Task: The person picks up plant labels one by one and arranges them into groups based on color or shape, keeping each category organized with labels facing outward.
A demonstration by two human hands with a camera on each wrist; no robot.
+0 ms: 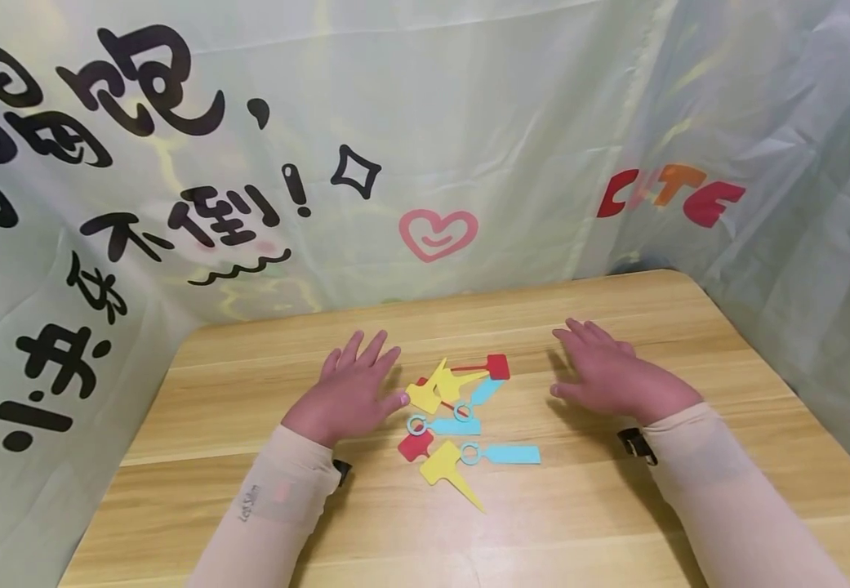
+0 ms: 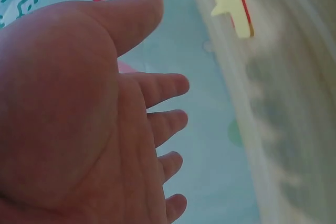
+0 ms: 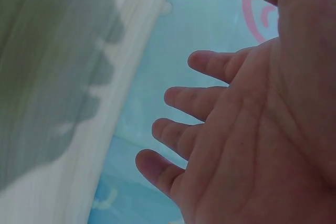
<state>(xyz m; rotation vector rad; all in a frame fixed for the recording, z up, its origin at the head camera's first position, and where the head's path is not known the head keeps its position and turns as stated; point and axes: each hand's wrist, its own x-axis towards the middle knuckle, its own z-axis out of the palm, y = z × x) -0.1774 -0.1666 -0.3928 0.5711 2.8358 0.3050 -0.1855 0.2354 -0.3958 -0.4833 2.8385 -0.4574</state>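
Note:
Several flat plant labels lie in a loose cluster mid-table in the head view. Among them are a yellow T-shaped label (image 1: 442, 462), a blue ring-ended label (image 1: 510, 454), a red label (image 1: 498, 367) and another red one (image 1: 415, 445), some overlapping. My left hand (image 1: 351, 398) hovers just left of the cluster, fingers spread, thumb near a yellow label (image 1: 422, 395). To the right of the cluster, apart from it, my right hand (image 1: 608, 371) is held over the table with fingers extended. Both palms hold nothing in the wrist views.
The wooden table (image 1: 248, 506) has a rounded far right corner. A pale printed curtain (image 1: 513, 147) hangs behind it and along both sides. A dark strap piece (image 1: 638, 446) shows under the right wrist, and another (image 1: 342, 471) at the left.

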